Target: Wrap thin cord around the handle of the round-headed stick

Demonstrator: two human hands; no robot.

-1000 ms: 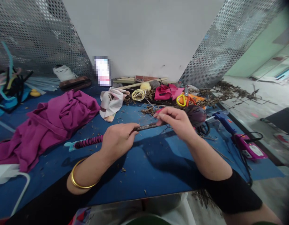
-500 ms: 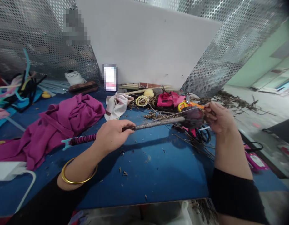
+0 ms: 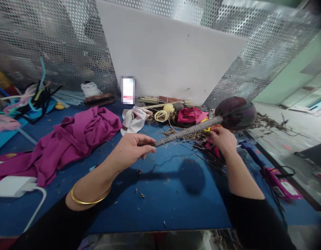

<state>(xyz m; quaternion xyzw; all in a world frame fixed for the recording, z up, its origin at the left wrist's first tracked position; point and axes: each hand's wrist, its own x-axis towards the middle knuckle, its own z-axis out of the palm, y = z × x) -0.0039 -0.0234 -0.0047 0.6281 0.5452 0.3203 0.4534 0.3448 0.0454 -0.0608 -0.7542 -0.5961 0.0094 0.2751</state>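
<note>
My left hand [image 3: 131,149] pinches a long stick [image 3: 187,132] bound with grey thread, held at a slant above the table. At the stick's far upper end sits a large, dark purple-brown ball [image 3: 235,113]. My right hand [image 3: 224,140] is below the ball, its fingers curled in at small red and orange things; what they grip, if anything, is hidden. Just left of those fingertips shows a yellow loop [image 3: 207,129], partly covered. A pink-red cloth piece [image 3: 192,115] lies behind, and loose thin thread [image 3: 188,143] lies near the stick.
A magenta cloth [image 3: 84,135] lies bunched at left, a white charger [image 3: 16,186] before it. A lit phone [image 3: 128,91] leans against the white board [image 3: 170,48]. Dry plant bits, a yellow string coil [image 3: 161,116] and a blue glue gun [image 3: 251,152] are on the table.
The stick's ball end has risen and moved right, clear of the clutter. My right hand has moved left and down, from beside the ball to beneath it.
</note>
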